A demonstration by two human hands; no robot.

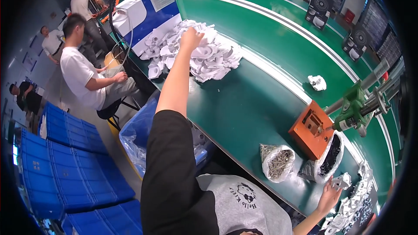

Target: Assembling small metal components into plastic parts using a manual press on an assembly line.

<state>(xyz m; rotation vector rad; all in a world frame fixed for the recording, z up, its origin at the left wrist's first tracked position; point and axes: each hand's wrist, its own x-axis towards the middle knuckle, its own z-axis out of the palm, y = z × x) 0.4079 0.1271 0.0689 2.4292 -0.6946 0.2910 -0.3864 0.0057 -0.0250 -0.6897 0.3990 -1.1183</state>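
My left arm stretches forward to a large heap of white plastic parts (pixel 217 56) at the far end of the green table. My left hand (pixel 190 40) is at the top of the heap with its fingers curled inward; what they hold, if anything, is hidden among the parts. Low on the right, my right hand (pixel 328 198) grips a white plastic part (pixel 342 181) between thumb and fingers. It is beside a row of similar white parts (pixel 348 211) along the table's right end.
An orange fixture block (pixel 310 130) sits under a green press tool (pixel 352 113). Nearby are a bag of screws (pixel 278 165) and a bag of black pieces (pixel 329 161). One white part (pixel 317 83) lies on the green conveyor (pixel 270 35). Blue crates (pixel 78 169) and a seated person (pixel 82 74) are left.
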